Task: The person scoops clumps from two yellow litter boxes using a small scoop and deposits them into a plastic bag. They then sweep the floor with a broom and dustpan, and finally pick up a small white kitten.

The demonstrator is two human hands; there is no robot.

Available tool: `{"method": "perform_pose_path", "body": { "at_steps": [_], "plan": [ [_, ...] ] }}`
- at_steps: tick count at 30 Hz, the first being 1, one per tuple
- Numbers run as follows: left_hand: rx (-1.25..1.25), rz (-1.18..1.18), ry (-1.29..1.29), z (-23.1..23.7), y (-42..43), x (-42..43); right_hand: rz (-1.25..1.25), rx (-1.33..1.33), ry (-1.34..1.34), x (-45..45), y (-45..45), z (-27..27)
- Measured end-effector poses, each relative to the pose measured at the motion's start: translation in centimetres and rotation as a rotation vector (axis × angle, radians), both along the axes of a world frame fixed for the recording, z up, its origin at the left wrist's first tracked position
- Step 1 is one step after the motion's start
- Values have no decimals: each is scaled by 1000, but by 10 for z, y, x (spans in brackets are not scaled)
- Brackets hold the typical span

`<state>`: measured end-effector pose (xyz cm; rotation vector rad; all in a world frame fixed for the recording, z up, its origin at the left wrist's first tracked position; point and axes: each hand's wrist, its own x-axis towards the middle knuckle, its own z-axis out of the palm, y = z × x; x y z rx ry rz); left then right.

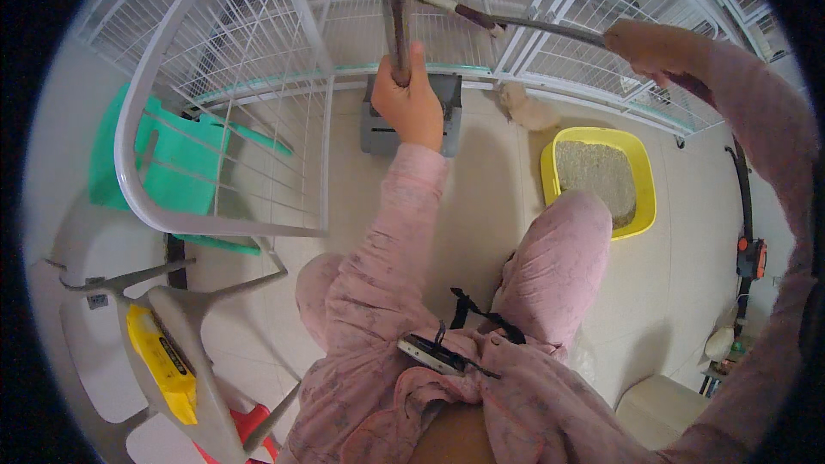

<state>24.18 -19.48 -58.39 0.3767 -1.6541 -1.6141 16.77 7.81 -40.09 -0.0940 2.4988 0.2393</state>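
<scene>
My left hand (407, 106) is wrapped around a brown, shiny pole (396, 13), its thumb pointing up along the shaft. The pole runs out of the top of the picture. Up at the right, my right hand (654, 48) is closed around a thin dark rod (554, 27). The rod points left, and its far end (438, 0) is cream and dark brown; I cannot tell what that end is. Behind my left hand, partly hidden, a grey plastic container (377, 132) stands on the floor against the white wire cage (477, 69).
An open cage door (213, 227) juts out at left before a green plastic chair (109, 167). A small cream-furred animal (532, 111) is beside a yellow litter tray (650, 200) by my knee. A grey chair (174, 303) bears a yellow packet (158, 361).
</scene>
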Motion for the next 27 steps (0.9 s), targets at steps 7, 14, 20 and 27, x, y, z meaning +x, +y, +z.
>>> {"method": "perform_pose_path", "body": {
  "at_steps": [7,14,20,27],
  "plan": [
    [-17,-57,24,-7,3,-3,-303,-100,-75,118,-57,52],
    [27,-71,32,-3,-3,-4,-358,-237,-101,156,-97,72],
    [83,-1,79,-2,-14,-2,-329,-294,28,187,-87,86],
    [117,-31,115,-1,-17,-2,481,-11,521,110,-28,28]
  ]
}}
